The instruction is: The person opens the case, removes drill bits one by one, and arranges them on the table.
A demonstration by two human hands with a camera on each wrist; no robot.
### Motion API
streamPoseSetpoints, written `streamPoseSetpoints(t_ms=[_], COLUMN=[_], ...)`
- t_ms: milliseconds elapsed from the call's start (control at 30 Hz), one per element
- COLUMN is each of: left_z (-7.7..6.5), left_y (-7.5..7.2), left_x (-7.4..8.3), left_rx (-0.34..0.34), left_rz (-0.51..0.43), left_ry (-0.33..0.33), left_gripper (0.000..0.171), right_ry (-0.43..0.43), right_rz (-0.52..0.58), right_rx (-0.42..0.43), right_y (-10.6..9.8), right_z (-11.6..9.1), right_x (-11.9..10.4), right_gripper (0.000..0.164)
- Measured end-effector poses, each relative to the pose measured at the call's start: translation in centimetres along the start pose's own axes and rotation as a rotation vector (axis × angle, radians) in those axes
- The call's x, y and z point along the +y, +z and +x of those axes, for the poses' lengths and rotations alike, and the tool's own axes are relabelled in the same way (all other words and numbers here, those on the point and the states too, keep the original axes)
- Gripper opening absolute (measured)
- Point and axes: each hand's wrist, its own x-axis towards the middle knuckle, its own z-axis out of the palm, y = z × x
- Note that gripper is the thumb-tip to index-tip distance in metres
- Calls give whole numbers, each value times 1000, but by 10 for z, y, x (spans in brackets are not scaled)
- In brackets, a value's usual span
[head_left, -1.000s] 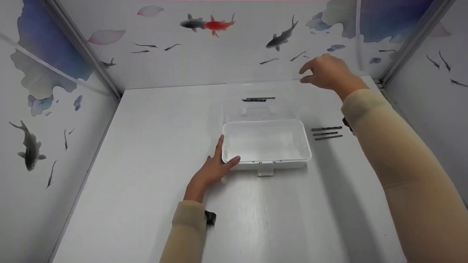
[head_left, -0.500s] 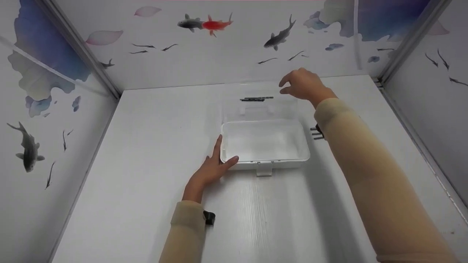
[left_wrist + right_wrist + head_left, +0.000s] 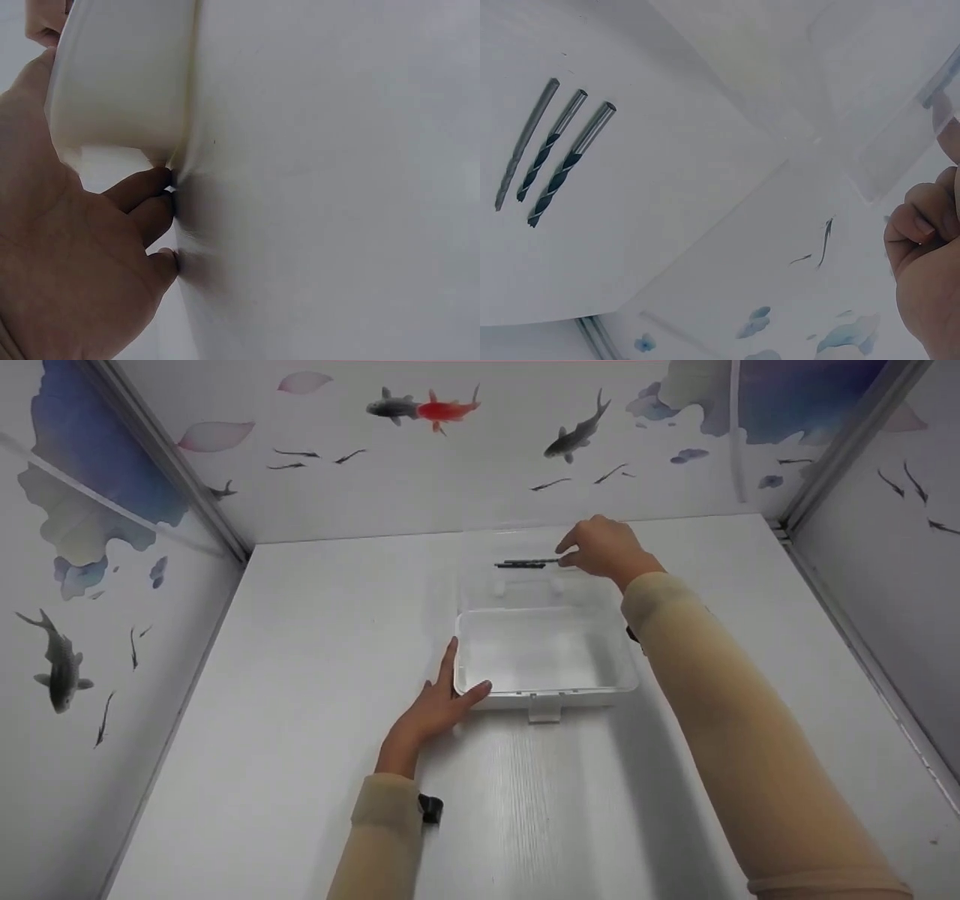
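A white plastic box stands with its clear lid swung back. My left hand steadies the box's near left corner, thumb on the front rim and fingers along the side; the left wrist view shows its fingertips low at the box. Dark drill bits lie in the lid area; whether inside or behind it I cannot tell. The thumb and index finger of my right hand are at their right end, with a small gap between the tips. In the right wrist view this hand's other fingers are curled.
Three more drill bits lie side by side on the white table, to the right of the box; my right sleeve covers them in the head view. Printed walls enclose the table at the back and sides.
My right hand has moved left and down from beyond the lid's right edge to the end of the drill bits. The left hand and box stay in place.
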Motion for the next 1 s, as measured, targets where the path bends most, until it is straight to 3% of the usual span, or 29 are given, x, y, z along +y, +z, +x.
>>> streamPoseSetpoints(t_ms=[1000], left_z=[0], left_y=[1], left_x=[-2], left_rx=[5], left_rz=[0], left_ry=[8], left_gripper=[107], right_ry=[43], right_rz=[93], right_rx=[22], right_y=[15], right_z=[8], right_x=[-4], right_gripper=[27])
